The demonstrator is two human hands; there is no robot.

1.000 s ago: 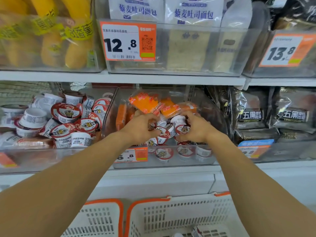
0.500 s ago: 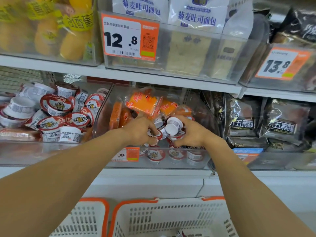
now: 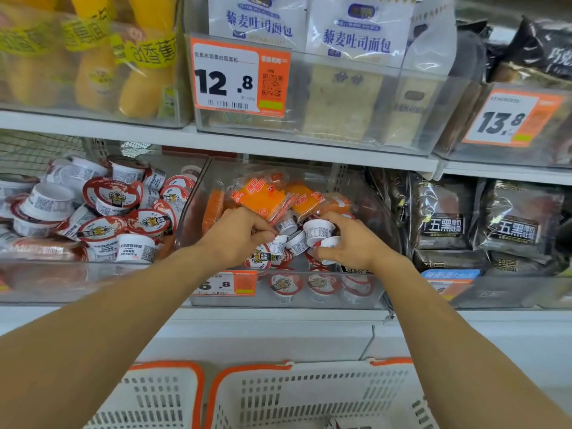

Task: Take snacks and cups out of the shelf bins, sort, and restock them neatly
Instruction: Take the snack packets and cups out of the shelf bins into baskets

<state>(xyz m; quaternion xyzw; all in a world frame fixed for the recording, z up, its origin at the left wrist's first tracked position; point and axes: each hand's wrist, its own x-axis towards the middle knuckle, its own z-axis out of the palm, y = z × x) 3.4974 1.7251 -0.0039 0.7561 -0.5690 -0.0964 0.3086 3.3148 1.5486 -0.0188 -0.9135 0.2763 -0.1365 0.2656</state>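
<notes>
You were at the taking-out step: both hands reached into the middle clear bin (image 3: 365, 292) on the lower shelf, over its front wall. Your left hand (image 3: 238, 236) had its fingers curled round small cups (image 3: 280, 244); your right hand (image 3: 346, 243) gripped a white cup (image 3: 318, 230) turned on its side. Orange snack packs (image 3: 263, 196) lay toward the bin's back. Next, I judged, you needed to lift the handful clear of the front wall and lower it into the white basket (image 3: 309, 394) below. The bin's price tag (image 3: 227, 284) read "6.8"; the upper tags read "12.8" and "13.8".
</notes>
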